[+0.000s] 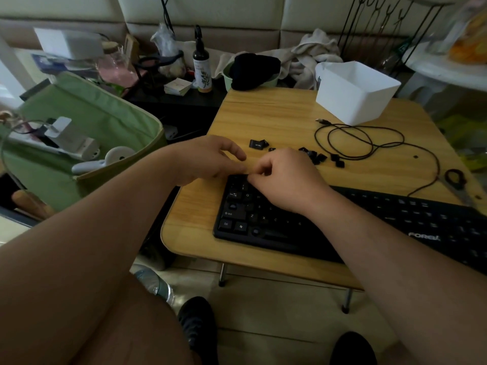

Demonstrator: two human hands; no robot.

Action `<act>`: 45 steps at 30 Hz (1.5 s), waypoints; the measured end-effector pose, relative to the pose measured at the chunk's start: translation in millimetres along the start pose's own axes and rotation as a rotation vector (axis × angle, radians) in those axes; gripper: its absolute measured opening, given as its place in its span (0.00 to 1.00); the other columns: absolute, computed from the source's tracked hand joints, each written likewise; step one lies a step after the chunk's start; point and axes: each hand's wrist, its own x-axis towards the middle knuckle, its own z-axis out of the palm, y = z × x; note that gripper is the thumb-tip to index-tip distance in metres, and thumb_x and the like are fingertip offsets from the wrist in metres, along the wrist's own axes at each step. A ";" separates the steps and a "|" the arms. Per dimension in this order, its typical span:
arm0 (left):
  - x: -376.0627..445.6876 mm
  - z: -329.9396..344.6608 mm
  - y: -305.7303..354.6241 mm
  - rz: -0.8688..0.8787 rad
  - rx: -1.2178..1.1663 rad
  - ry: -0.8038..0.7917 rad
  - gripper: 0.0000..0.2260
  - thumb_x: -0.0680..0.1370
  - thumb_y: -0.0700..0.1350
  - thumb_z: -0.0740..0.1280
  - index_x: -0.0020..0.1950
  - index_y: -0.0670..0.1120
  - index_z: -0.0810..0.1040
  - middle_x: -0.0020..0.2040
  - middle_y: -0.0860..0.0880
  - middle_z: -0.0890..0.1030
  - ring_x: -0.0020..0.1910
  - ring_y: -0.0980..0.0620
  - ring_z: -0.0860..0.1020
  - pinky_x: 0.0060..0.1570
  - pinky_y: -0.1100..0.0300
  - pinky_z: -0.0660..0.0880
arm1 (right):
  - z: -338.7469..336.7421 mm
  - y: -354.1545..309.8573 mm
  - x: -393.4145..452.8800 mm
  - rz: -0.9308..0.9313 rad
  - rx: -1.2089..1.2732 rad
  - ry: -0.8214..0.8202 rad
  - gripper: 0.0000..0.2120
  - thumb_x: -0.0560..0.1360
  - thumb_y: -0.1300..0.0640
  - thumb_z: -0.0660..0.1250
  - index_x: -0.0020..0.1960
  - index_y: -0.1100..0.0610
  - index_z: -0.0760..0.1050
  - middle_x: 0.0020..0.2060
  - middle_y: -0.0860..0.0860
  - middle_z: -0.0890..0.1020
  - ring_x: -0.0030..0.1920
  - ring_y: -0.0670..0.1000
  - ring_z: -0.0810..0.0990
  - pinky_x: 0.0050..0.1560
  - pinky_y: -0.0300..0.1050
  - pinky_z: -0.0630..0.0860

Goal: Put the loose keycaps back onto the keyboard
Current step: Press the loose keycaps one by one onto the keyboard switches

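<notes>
A black keyboard lies along the near edge of the small wooden table, with some key sockets bare at its left end. Several loose black keycaps are scattered on the table behind it, and a wider keycap lies apart to the left. My right hand sits over the keyboard's far left corner with its fingers curled down onto the top row. Anything under its fingertips is hidden. My left hand hovers beside that corner, fingers relaxed, thumb tip meeting my right fingertips.
The keyboard's black cable loops over the table's right half. A white plastic box stands at the back right. A green fabric bin of gadgets is to the left, and clutter lines the far side. Below the table are a bottle and my feet.
</notes>
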 end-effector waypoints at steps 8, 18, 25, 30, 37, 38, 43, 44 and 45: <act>37.5 26.8 12.6 0.140 0.236 0.402 0.16 0.80 0.51 0.71 0.68 0.59 0.79 0.64 0.56 0.78 0.61 0.53 0.76 0.55 0.57 0.72 | -27.9 34.2 -2.3 0.093 0.056 0.158 0.05 0.77 0.52 0.72 0.45 0.47 0.86 0.38 0.39 0.82 0.40 0.40 0.79 0.40 0.38 0.75; 45.7 33.9 17.9 0.157 0.323 0.372 0.11 0.78 0.47 0.73 0.59 0.56 0.80 0.49 0.58 0.81 0.49 0.61 0.78 0.41 0.66 0.71 | -43.9 50.6 -7.7 0.098 0.106 0.193 0.04 0.77 0.52 0.73 0.45 0.46 0.86 0.38 0.39 0.82 0.41 0.39 0.78 0.38 0.33 0.70; 19.1 28.2 28.3 0.177 -0.019 0.278 0.06 0.79 0.41 0.72 0.50 0.52 0.86 0.47 0.48 0.86 0.43 0.50 0.80 0.41 0.60 0.78 | -42.8 45.4 -10.9 0.036 0.145 0.150 0.03 0.78 0.52 0.73 0.49 0.44 0.85 0.39 0.42 0.81 0.40 0.41 0.78 0.38 0.35 0.70; -2.1 25.6 35.2 0.256 -0.258 -0.011 0.08 0.79 0.30 0.68 0.49 0.41 0.84 0.43 0.43 0.86 0.44 0.50 0.85 0.50 0.57 0.83 | -38.5 36.1 -15.2 -0.142 0.224 0.126 0.08 0.77 0.49 0.74 0.56 0.41 0.83 0.42 0.41 0.82 0.40 0.40 0.77 0.40 0.33 0.70; -14.5 30.1 37.9 0.278 -0.406 -0.135 0.08 0.78 0.28 0.68 0.52 0.40 0.81 0.41 0.44 0.84 0.40 0.52 0.83 0.44 0.62 0.82 | -38.0 30.2 -17.1 -0.147 0.289 0.080 0.15 0.72 0.54 0.79 0.53 0.40 0.78 0.41 0.43 0.84 0.42 0.45 0.82 0.46 0.47 0.81; -15.9 30.1 38.1 0.285 -0.427 -0.147 0.08 0.78 0.30 0.70 0.53 0.41 0.81 0.41 0.45 0.84 0.40 0.51 0.83 0.45 0.61 0.82 | -38.4 30.1 -18.0 -0.148 0.282 0.050 0.16 0.72 0.53 0.79 0.54 0.39 0.78 0.41 0.44 0.83 0.41 0.45 0.81 0.45 0.47 0.81; -19.4 24.2 33.9 0.261 -0.567 -0.255 0.15 0.74 0.37 0.73 0.60 0.41 0.78 0.47 0.45 0.84 0.46 0.51 0.84 0.48 0.60 0.82 | -35.0 28.9 -18.7 -0.144 0.323 0.104 0.10 0.73 0.50 0.78 0.52 0.40 0.83 0.38 0.46 0.82 0.36 0.43 0.77 0.41 0.44 0.78; -19.6 22.5 31.7 0.249 -0.575 -0.277 0.14 0.74 0.38 0.72 0.59 0.42 0.78 0.47 0.45 0.84 0.46 0.50 0.83 0.48 0.60 0.82 | -34.3 27.9 -18.5 -0.125 0.363 0.138 0.08 0.73 0.50 0.79 0.50 0.42 0.83 0.37 0.48 0.83 0.34 0.43 0.77 0.39 0.43 0.77; -20.5 20.8 29.6 0.238 -0.569 -0.295 0.12 0.75 0.39 0.72 0.58 0.42 0.79 0.47 0.45 0.84 0.46 0.51 0.83 0.48 0.60 0.82 | -33.6 26.6 -18.5 -0.104 0.411 0.162 0.08 0.72 0.51 0.79 0.49 0.44 0.83 0.36 0.49 0.84 0.33 0.42 0.78 0.38 0.42 0.77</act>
